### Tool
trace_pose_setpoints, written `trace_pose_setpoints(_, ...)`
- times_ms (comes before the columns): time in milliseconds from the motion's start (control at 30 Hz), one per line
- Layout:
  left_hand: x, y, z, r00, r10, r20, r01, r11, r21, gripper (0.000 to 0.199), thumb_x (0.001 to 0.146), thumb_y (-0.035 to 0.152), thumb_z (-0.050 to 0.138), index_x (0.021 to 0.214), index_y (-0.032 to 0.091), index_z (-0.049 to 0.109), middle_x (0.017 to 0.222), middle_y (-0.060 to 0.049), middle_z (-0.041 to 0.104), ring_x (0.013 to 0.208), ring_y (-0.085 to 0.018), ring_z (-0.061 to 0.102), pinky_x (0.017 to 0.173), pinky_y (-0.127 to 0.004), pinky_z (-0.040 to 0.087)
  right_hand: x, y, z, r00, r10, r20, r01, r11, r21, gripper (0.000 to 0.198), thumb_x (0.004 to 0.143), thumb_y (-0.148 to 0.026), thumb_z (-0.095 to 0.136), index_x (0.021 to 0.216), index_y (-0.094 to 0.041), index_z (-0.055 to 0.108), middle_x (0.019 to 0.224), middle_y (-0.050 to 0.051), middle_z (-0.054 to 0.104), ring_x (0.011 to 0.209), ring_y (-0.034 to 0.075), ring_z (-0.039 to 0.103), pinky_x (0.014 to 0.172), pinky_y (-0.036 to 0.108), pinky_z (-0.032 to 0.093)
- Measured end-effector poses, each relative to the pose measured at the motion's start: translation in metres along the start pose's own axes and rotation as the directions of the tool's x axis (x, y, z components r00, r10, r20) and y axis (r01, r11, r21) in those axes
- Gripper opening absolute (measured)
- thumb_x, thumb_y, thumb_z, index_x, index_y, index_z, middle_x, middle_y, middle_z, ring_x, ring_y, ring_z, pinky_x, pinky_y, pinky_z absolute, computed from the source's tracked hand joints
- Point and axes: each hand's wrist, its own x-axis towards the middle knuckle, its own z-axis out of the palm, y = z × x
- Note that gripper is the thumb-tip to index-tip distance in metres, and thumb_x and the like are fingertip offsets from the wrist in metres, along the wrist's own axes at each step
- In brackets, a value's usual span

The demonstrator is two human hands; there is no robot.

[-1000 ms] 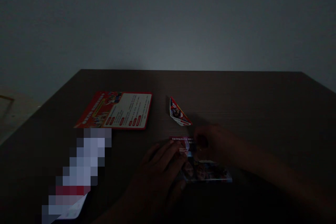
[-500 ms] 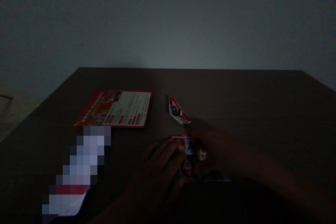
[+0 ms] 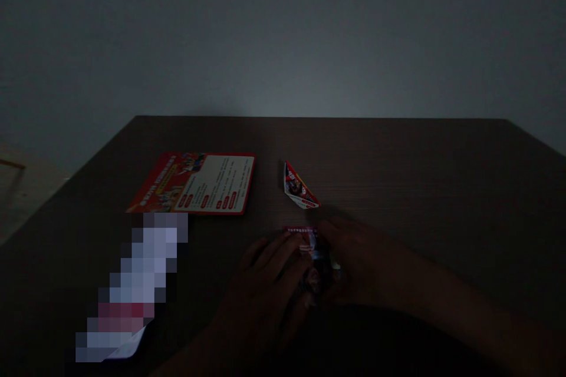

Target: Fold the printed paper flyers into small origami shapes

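A printed paper sheet [image 3: 313,274] with a red top edge and a picture of a person lies on the table between my hands. My left hand [image 3: 269,277] rests on its left part, fingers stretched out and lying flat. At the sheet's right side, my right hand [image 3: 354,259] is closed with curled fingers on the paper, covering most of that side. A small pale bit shows beside its fingers. Just beyond my hands stands a folded paper triangle [image 3: 300,188] in red and white print. Dim light hides the fingertips' detail.
A red and white printed sheet or booklet [image 3: 212,185] lies at the back left. Nearer, a phone [image 3: 128,344] with a bright, pixelated screen lies on the dark table [image 3: 420,171]. A pale wall [image 3: 354,41] rises behind.
My right hand has shifted slightly left over the paper. It now covers the yellow and red piece and the sheet's lower right part seen before. My left hand stays in place.
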Motion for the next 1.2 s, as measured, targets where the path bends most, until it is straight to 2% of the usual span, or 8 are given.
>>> trace_pose_setpoints(333, 0.009, 0.014, -0.004, 0.989, -0.148, 0.02, 0.149, 0.985, -0.082, 0.03, 0.085, 0.03, 0.049, 0.113, 0.022, 0.055, 0.135, -0.009, 0.046, 0.127, -0.028, 0.038, 0.104, -0.052, 0.024, 0.001, -0.002, -0.004, 0.999, 0.007, 0.048, -0.008, 1.0, 0.015, 0.07, 0.053, -0.035, 0.081, 0.115, -0.017, 0.053, 0.105, 0.011, 0.06, 0.096, 0.028, 0.056, 0.079, 0.037, 0.043)
trace_pose_setpoints(700, 0.006, 0.001, -0.013, 0.989, -0.108, 0.105, 0.119, 0.987, -0.108, 0.041, 0.076, 0.034, 0.061, 0.115, 0.025, 0.051, 0.141, -0.006, 0.037, 0.13, -0.031, 0.031, 0.105, -0.053, 0.023, -0.001, -0.001, -0.001, 0.999, 0.025, 0.022, -0.024, 0.999, -0.046, 0.064, 0.051, -0.037, 0.082, 0.105, -0.016, 0.057, 0.101, 0.01, 0.061, 0.09, 0.027, 0.058, 0.074, 0.037, 0.047)
trace_pose_setpoints(833, 0.003, -0.007, -0.016, 0.987, -0.109, 0.114, 0.12, 0.988, -0.099, 0.043, 0.073, 0.029, 0.063, 0.115, 0.028, 0.05, 0.142, -0.004, 0.034, 0.131, -0.03, 0.03, 0.105, -0.053, 0.023, -0.003, -0.003, -0.003, 0.997, 0.059, 0.045, -0.056, 0.996, -0.062, 0.066, 0.051, -0.035, 0.082, 0.109, -0.017, 0.056, 0.102, 0.01, 0.062, 0.09, 0.028, 0.059, 0.073, 0.037, 0.047)
trace_pose_setpoints(1067, 0.004, -0.02, -0.026, 0.982, -0.115, 0.149, 0.13, 0.987, -0.096, 0.052, 0.066, 0.02, 0.067, 0.115, 0.028, 0.051, 0.139, -0.005, 0.037, 0.129, -0.031, 0.033, 0.102, -0.051, 0.029, -0.008, -0.006, -0.01, 0.988, 0.118, 0.098, -0.106, 0.987, -0.12, 0.071, 0.055, -0.03, 0.08, 0.12, -0.019, 0.053, 0.11, 0.011, 0.064, 0.094, 0.03, 0.061, 0.074, 0.039, 0.048)
trace_pose_setpoints(1200, 0.004, -0.02, -0.027, 0.984, -0.104, 0.143, 0.119, 0.988, -0.097, 0.051, 0.067, 0.019, 0.066, 0.115, 0.029, 0.052, 0.139, -0.005, 0.037, 0.129, -0.031, 0.034, 0.101, -0.051, 0.03, -0.014, -0.002, -0.016, 0.979, 0.168, 0.112, -0.156, 0.981, -0.112, 0.063, 0.059, -0.029, 0.078, 0.117, -0.02, 0.056, 0.106, 0.009, 0.067, 0.09, 0.029, 0.064, 0.069, 0.036, 0.049)
